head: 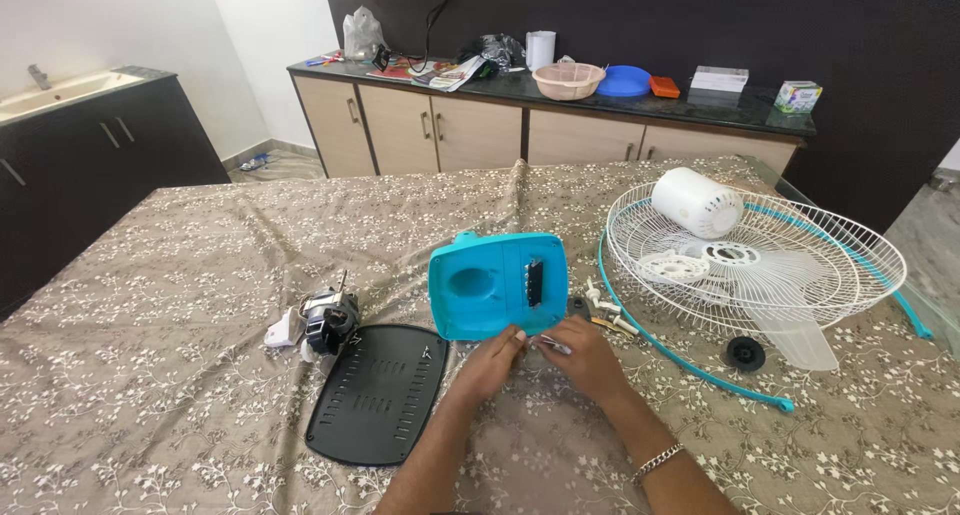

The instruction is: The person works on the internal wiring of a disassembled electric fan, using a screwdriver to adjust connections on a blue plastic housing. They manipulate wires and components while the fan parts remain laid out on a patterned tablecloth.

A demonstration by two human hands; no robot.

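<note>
A turquoise plastic fan base housing (497, 284) lies on the table with its hollow underside up. My left hand (489, 363) touches its near edge with pinched fingertips. My right hand (583, 356), a metal bracelet on its wrist, pinches a small silvery part (553, 346) right beside the left fingertips. A black vented base plate (378, 391) lies flat to the left of my left forearm. A small fan motor (328, 321) with white wiring rests just beyond that plate.
A white wire fan guard (800, 237) with a turquoise rim holds a white motor cover (697, 202) and translucent blades at the right. A black knob (744, 353) and small white parts (608, 308) lie nearby. Cabinets with a cluttered counter (560, 100) stand behind.
</note>
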